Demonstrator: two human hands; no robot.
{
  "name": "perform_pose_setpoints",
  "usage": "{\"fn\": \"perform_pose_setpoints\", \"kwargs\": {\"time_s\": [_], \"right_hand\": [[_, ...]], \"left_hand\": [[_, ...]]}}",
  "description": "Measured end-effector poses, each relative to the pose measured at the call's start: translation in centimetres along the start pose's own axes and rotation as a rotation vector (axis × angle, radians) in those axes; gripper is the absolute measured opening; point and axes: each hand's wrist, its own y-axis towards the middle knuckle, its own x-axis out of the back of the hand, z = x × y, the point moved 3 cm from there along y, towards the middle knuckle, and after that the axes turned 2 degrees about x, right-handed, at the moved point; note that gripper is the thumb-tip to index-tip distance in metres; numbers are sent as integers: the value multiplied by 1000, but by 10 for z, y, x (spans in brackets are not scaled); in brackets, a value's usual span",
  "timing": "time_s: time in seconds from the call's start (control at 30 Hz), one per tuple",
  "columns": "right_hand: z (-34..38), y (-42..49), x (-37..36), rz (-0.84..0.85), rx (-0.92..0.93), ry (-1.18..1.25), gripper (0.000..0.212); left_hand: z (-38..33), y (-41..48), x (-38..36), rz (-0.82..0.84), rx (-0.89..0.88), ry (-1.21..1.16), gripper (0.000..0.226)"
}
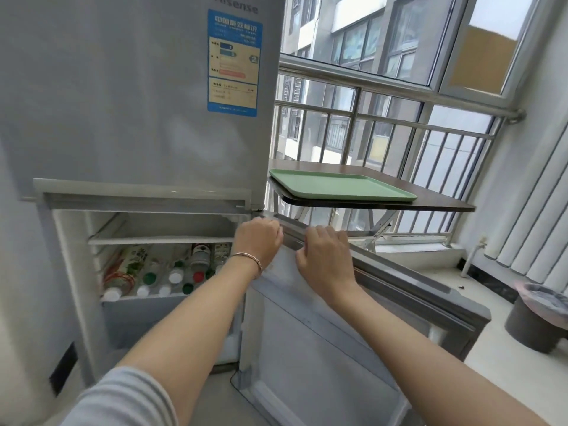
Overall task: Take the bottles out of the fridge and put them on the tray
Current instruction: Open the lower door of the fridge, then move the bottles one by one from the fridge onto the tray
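Both hands, left hand (259, 239) and right hand (325, 256), curl closed on the open fridge door (307, 318) top edge. Swing it fully wide; bottles (159, 272) lie on the lower shelf, tray (341, 184) empty on the tabletop (442, 198).

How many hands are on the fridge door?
2. The left hand grips the open door's top edge near the hinge; the right hand grips it just beside, farther along.
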Motion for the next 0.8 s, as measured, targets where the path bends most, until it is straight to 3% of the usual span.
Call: {"fn": "perform_pose_setpoints", "kwargs": {"time_s": [0.03, 0.13, 0.3, 0.43, 0.53, 0.63, 0.8], "right_hand": [[15, 7, -3, -30, 52, 74, 7], [72, 29, -34, 29, 118, 230, 9], [147, 54, -126, 287, 30, 312, 22], [180, 71, -217, 480, -61, 334, 33], [180, 79, -272, 623, -207, 323, 32], [170, 87, -318, 781, -315, 225, 47], [140, 88, -368, 819, -394, 199, 67]], "left_hand": [[16, -3, 3, 3, 47, 7, 39], [76, -12, -10, 204, 141, 54, 41], [167, -13, -55, 456, 225, 74, 37], [220, 4, -93, 459, 185, 84, 27], [236, 12, -128, 574, 105, 77, 31], [247, 17, -167, 736, 106, 28, 32], [254, 10, -206, 735, 64, -19, 33]]}}
